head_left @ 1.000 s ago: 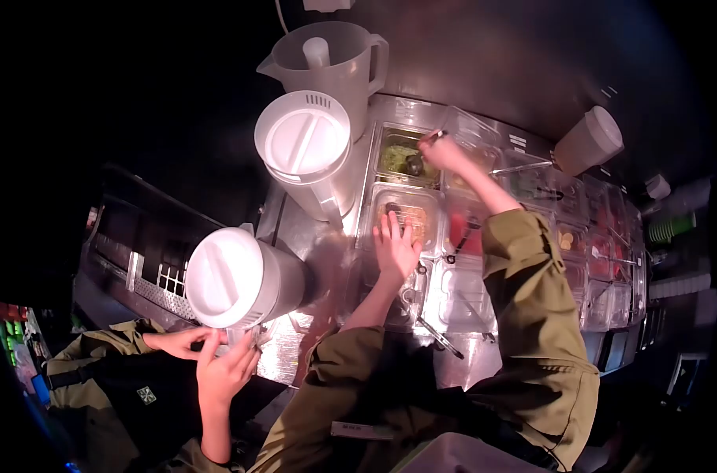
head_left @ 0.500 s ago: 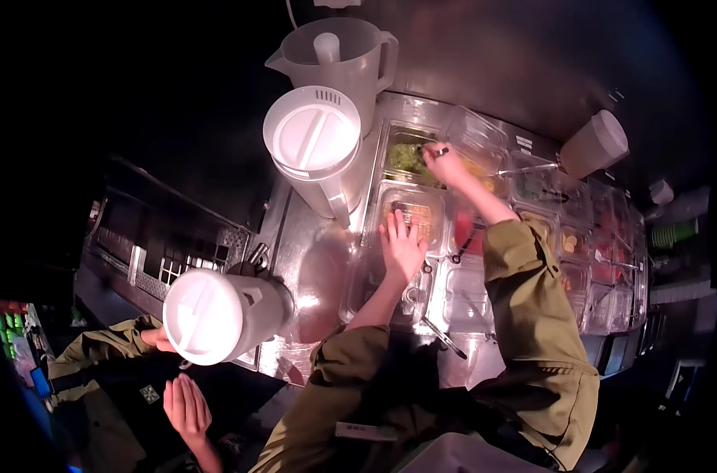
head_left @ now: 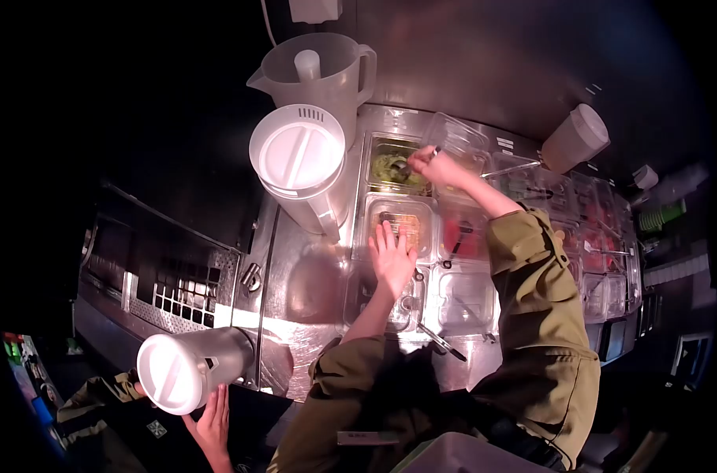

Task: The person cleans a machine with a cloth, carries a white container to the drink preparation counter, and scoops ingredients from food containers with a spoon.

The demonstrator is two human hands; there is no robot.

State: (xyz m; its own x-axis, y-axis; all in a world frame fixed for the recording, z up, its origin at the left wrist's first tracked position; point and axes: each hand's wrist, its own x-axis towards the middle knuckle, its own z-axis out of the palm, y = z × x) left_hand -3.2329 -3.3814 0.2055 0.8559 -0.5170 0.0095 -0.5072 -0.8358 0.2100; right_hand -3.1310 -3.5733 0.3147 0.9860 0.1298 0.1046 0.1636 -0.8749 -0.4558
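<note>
My right hand (head_left: 437, 167) is closed around the dark handle of a spoon (head_left: 402, 166). The spoon's bowl sits in a clear container of green, pulpy food (head_left: 388, 162) at the back of the counter. My left hand (head_left: 392, 258) lies with fingers spread on the clear lid (head_left: 423, 211) of the container in front of it. Orange-brown contents show through that lid. Just right of my left hand is a container with red food (head_left: 461, 233) and a dark-handled utensil in it.
Two large pitchers, one white-lidded (head_left: 299, 150) and one uncovered (head_left: 315, 59), stand left of the containers. A co-worker's hands hold another lidded pitcher (head_left: 169, 374) at lower left. Tongs (head_left: 442, 342) lie near the front edge. A lidded jug (head_left: 575, 138) stands back right.
The co-worker's pitcher has moved down and left, and their second hand now touches it. My right hand has shifted the spoon through the green food; my left hand stays on the lid.
</note>
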